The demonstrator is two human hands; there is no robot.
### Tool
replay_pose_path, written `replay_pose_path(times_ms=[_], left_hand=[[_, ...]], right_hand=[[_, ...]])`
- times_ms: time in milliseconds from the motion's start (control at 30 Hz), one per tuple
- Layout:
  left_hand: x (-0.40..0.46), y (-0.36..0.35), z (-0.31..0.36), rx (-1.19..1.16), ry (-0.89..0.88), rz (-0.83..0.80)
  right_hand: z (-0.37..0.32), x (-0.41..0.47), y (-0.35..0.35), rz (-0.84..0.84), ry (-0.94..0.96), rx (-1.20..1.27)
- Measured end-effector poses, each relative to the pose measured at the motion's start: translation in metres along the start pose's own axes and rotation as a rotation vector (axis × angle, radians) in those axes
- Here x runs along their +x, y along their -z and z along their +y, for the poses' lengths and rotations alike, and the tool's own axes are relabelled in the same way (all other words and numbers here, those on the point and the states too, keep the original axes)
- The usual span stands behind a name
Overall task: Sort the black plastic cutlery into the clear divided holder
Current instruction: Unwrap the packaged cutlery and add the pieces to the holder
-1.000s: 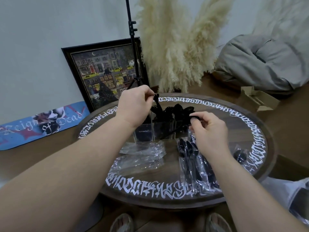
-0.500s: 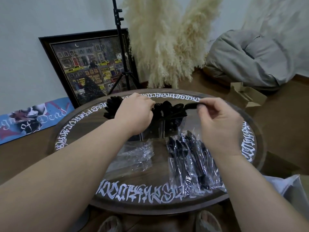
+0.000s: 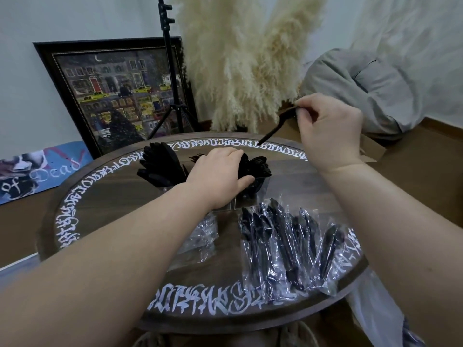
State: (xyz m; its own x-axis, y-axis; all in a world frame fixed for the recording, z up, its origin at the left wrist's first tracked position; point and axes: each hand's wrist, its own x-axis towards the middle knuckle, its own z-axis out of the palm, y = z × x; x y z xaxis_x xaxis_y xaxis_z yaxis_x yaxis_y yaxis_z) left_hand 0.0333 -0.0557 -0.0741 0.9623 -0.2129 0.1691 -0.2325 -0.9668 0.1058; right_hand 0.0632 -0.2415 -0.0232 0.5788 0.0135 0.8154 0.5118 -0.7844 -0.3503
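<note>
The clear divided holder stands in the middle of the round table, packed with upright black cutlery. My left hand rests over the holder's middle, fingers curled round the black pieces there. My right hand is raised behind and to the right of the holder. It pinches one black plastic piece by its top end, the handle slanting down to the left. Wrapped black cutlery lies in clear sleeves on the table in front of the holder.
Empty clear wrappers lie left of the wrapped pile. The round wooden table has white lettering round its rim. Behind it stand a tripod, a framed picture, pampas grass, a grey cushion and a cardboard box.
My right hand has lifted up and to the right, pulling one black piece clear of the holder. My left hand has stayed on the cutlery in the holder.
</note>
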Motion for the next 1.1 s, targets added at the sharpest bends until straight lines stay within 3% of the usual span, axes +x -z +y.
replay_pose_path(times_ms=[167,367,433,833,967,1100], left_hand=[[0.001,-0.005,-0.003,-0.019,-0.024,0.051],[0.000,-0.010,-0.006,-0.035,-0.042,0.086],[0.001,-0.011,-0.007,-0.042,-0.041,0.087],[-0.048,-0.010,0.030,-0.098,-0.131,0.166],[-0.070,-0.036,0.057,-0.134,-0.118,0.044],[-0.083,-0.067,0.075,-0.141,-0.082,-0.131]], right_hand=[[0.005,-0.009,-0.028,-0.262,0.046,-0.107],[0.004,-0.022,-0.044,-0.732,-0.014,-0.288],[0.004,-0.024,-0.045,-0.811,-0.037,-0.307],[0.013,-0.075,0.010,-0.590,-0.348,0.000],[0.035,-0.107,0.032,-0.581,-0.497,0.006],[0.063,-0.138,0.052,-0.654,-0.626,-0.158]])
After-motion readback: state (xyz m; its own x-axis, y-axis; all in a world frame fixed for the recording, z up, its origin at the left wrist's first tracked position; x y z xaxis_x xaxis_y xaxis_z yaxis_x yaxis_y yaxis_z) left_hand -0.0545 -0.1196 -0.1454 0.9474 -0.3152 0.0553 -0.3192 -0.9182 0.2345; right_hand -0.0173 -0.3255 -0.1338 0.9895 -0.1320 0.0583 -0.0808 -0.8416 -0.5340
